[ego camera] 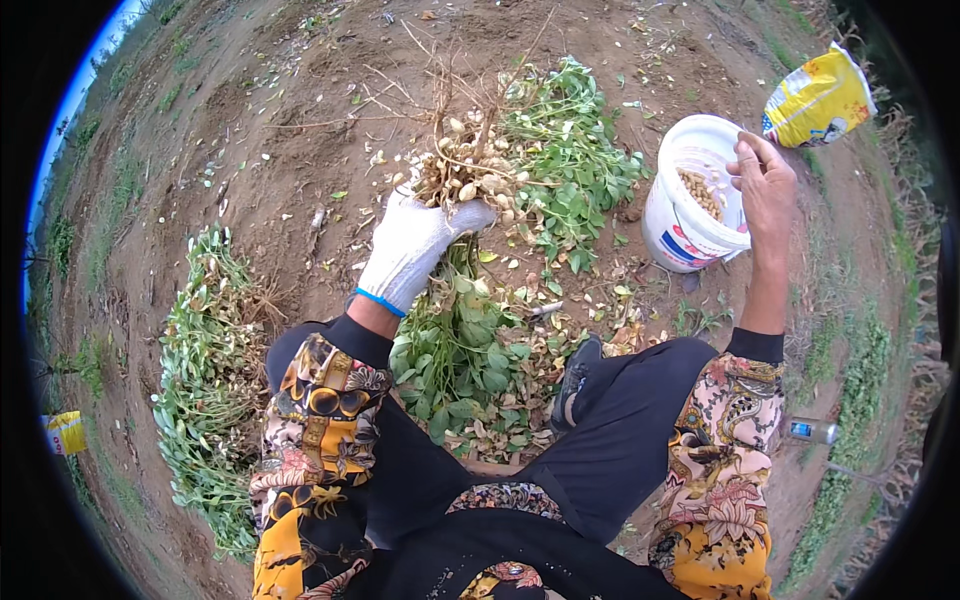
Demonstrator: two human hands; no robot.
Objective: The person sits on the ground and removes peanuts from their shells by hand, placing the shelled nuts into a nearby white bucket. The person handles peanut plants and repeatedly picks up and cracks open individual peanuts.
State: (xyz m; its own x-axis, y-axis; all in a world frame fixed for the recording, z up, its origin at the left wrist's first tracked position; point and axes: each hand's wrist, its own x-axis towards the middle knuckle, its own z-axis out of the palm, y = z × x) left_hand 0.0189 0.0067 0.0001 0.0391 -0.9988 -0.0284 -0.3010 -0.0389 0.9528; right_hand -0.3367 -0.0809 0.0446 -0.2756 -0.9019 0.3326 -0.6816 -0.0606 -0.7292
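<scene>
My left hand (409, 244), in a white knit glove with a blue cuff edge, grips a bunch of peanut plants (476, 161) just below the pods. Roots and pale pods point away from me, while the leafy stems (465, 345) hang between my knees. Over the right rim of a white plastic bucket (664, 221) is my bare right hand (765, 187), its fingers bent and close together. Whether anything small is between those fingertips cannot be made out. Loose peanut pods (701, 193) lie inside the bucket.
Pulled peanut plants lie in a green heap (574, 165) beside the bucket and in a long row (202, 390) on my left. A yellow and white bag (821, 101) stands beyond the bucket. A bottle (814, 431) lies at right. Dry leaves cover soil near my shoe (576, 382).
</scene>
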